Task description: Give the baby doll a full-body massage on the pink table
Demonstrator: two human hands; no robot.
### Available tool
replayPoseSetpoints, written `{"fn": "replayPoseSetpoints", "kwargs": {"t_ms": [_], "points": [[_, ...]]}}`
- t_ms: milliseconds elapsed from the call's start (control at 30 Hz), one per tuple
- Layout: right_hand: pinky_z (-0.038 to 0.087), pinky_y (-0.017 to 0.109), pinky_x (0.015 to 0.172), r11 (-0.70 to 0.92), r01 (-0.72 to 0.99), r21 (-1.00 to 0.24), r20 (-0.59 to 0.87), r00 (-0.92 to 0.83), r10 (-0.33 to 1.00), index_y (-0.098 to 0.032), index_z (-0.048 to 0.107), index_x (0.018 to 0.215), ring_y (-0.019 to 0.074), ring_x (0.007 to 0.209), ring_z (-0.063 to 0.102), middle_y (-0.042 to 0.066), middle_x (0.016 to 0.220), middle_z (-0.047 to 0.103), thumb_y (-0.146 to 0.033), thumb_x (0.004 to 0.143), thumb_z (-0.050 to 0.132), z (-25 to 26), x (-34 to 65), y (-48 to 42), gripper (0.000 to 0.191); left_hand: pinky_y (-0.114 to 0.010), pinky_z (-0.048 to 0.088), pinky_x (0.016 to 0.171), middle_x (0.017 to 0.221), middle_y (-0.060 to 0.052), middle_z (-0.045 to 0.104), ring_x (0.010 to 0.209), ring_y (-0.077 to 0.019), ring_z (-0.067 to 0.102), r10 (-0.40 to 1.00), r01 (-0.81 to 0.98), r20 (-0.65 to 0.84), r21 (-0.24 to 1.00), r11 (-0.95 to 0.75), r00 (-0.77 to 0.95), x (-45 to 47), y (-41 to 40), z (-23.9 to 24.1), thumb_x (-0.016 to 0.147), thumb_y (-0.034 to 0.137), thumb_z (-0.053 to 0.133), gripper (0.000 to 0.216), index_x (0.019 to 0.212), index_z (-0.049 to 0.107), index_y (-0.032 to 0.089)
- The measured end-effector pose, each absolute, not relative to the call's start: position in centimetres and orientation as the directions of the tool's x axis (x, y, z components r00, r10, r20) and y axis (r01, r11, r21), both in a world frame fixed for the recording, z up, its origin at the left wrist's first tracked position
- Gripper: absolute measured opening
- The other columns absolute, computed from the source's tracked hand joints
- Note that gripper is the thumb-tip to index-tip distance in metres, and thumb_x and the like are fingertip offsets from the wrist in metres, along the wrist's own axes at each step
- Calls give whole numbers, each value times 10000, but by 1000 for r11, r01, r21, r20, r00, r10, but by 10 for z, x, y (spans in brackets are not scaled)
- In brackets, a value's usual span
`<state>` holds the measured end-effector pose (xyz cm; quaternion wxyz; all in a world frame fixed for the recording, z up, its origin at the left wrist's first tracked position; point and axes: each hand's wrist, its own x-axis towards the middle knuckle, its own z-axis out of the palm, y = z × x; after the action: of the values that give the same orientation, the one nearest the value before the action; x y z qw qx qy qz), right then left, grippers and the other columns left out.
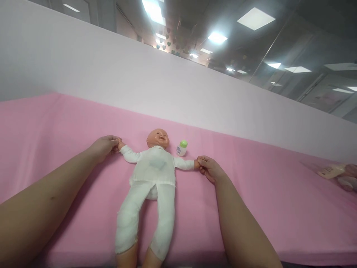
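Forearms, two, bare, nearest the camera: left forearm entering from the lower left, right forearm from the lower right, both reaching inward over a pink tabletop.

Left hand: one, bare, fingers curled, grasping the small hand of a doll at the end of its outstretched arm, on the left of the view.

Right hand: one, bare, thumb and fingers pinched around the doll's other small hand, on the right of the view.

Doll: one, lying on its back in the middle of the tabletop, between the two forearms. Head bald and smiling, pointing away from the camera; arms spread to both sides; legs slightly apart toward the near edge. Torso, arms and upper legs in white cloth, with a faint greyish-green patch on the chest. Lower legs bare, cut off by the lower border of the view.

Bottle: one, small, whitish, green cap, printed label; near the doll's head, on the right, touching neither hand.

Bundle: at the far right of the tabletop, partly in clear plastic; contents too blurred to tell.

Wall: white, behind the tabletop. Above it, glass with bright ceiling lights and small heart shapes.
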<state>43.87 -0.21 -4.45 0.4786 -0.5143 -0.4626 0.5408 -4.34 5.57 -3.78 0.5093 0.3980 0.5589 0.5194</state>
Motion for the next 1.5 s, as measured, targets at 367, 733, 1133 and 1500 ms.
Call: {"fn": "replayPoseSetpoints", "kwargs": {"t_ms": [367,733,1133,1500], "points": [[228,190,397,-104,-20,-994,-106,116,988,-210,544,786,79,462,368,-48,585,480,-465,789,742,-56,437,9,322,-226,383,428,575,-7,571,448,-121,482,978,33,-77,996,85,-194,-47,59,-44,774,352,680,179,769,621,183],[406,221,479,-107,-125,-986,-120,98,988,-196,675,993,114,586,509,26,752,618,-266,717,765,-53,441,7,298,-246,503,511,723,-45,667,517,-120,551,984,-116,-108,989,92,-145,-53,63,-49,689,230,710,273,943,697,131],[260,195,406,-128,-19,-992,-129,49,990,-198,562,766,74,452,391,-63,561,498,-440,664,876,-51,434,3,410,-227,414,442,603,-7,600,467,-109,505,985,-68,-108,993,99,-135,-51,60,-45,677,332,794,264,754,603,166],[271,203,400,-110,-8,-994,-110,151,982,-191,604,739,87,450,386,-14,567,529,-516,839,667,-55,432,9,346,-242,435,441,673,-35,632,486,-132,531,975,-53,-108,994,99,-196,-51,63,-48,722,253,663,162,852,667,156]]}}
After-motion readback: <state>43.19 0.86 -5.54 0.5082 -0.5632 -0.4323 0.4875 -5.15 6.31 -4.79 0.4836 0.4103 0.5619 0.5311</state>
